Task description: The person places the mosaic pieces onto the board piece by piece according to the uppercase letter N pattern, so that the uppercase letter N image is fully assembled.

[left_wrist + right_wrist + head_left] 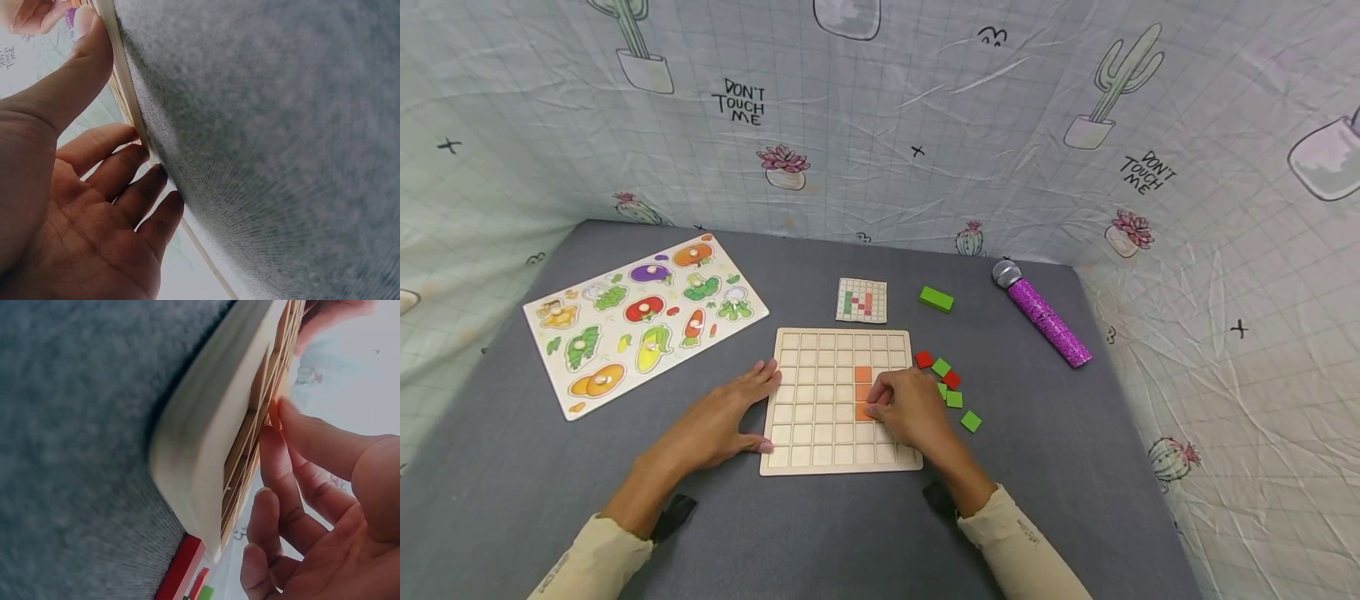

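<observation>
A square wooden grid board [814, 412] lies flat on the dark grey surface. Orange square tiles [863, 374] stand in one of its columns, right of the middle. My right hand [912, 408] reaches over the board's right side. Thumb and forefinger pinch an orange tile [274, 415] at the grid, as the right wrist view shows; the other fingers curl loosely. My left hand [718, 425] rests at the board's left edge, its fingers spread and the thumb touching the rim near the lower corner. Part of the grid is hidden under my right hand.
Loose red [923, 359] and green tiles [972, 421] lie right of the board. Behind it are a small pattern card [862, 301] and a green block [937, 299]. A vegetable puzzle board [640, 333] lies left, a purple glittery microphone [1048, 321] right. Printed cloth surrounds the table.
</observation>
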Demonstrator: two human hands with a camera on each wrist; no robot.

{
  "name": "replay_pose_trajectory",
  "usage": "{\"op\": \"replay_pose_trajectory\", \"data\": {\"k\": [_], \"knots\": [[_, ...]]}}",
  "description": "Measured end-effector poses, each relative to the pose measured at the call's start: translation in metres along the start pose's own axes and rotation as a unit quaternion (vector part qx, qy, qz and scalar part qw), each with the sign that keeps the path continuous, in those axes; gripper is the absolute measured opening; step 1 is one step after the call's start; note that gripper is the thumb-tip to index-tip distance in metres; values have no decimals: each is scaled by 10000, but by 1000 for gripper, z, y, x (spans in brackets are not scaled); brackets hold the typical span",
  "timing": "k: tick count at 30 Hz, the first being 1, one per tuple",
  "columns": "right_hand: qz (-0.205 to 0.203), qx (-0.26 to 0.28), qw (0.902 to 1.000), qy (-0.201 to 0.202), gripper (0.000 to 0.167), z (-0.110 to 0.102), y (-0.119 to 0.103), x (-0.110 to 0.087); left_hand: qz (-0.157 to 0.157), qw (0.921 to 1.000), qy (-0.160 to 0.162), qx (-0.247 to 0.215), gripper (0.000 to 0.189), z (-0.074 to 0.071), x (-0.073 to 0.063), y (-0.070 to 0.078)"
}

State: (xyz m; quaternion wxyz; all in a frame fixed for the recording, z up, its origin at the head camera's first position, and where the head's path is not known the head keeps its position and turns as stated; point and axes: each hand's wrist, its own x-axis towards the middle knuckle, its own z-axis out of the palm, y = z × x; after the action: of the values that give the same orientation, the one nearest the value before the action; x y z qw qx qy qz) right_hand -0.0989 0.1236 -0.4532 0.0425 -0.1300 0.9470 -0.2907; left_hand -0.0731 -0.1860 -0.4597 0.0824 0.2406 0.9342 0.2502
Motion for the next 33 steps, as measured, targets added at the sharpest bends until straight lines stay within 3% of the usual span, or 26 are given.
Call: {"op": "replay_pose_trajectory", "data": {"k": [5,13,22,33], "knots": [[-8,-241,9996,-110,17,0,0,0,4,10000,-2,16,104,1,0,-1],[-77,-181,9998,-90,14,-1,2,0,-15,10000,-12,-11,104,2,0,0],[28,600,9982,-25,13,-11,10,-1,-80,9999,-37,-103,104,1,0,1],[31,1121,9934,249,18,-32,38,10,-84,9999,-57,-111,105,0,1,1]]}}
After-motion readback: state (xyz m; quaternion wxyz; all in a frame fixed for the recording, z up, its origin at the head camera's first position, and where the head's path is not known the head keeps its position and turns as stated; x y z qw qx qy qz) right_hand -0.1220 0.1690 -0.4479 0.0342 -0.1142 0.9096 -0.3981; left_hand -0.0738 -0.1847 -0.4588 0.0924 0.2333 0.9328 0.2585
